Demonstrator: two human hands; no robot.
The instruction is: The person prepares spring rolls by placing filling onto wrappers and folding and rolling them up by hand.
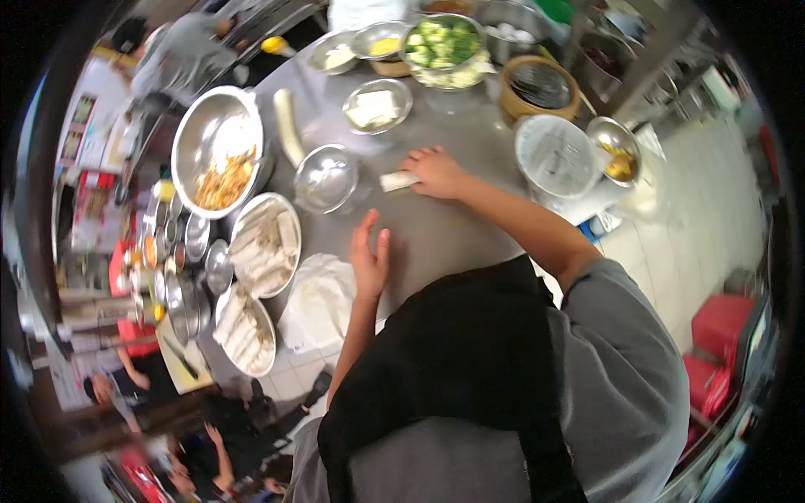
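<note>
My right hand (438, 173) is on the steel table (436, 230), its fingers curled over a short pale wrapped roll (397, 181). One end of the roll sticks out to the left of the hand, and the rest is hidden beneath it. Nearer to me, my left hand (370, 258) hovers by the table's edge with its fingers apart and nothing in it. A shiny metal bowl (327, 178) stands left of the roll. Beyond that bowl lies a long pale cylindrical piece (288, 126). Two white oval plates hold similar pale rolls (266, 243).
A large steel bowl (186, 138) with shredded filling stands at the left. Bowls of white blocks (374, 107) and chopped greens (442, 44) sit at the back. A lidded tub (556, 157) is at the right, and a white cloth (319, 302) nearby. Other people are at left.
</note>
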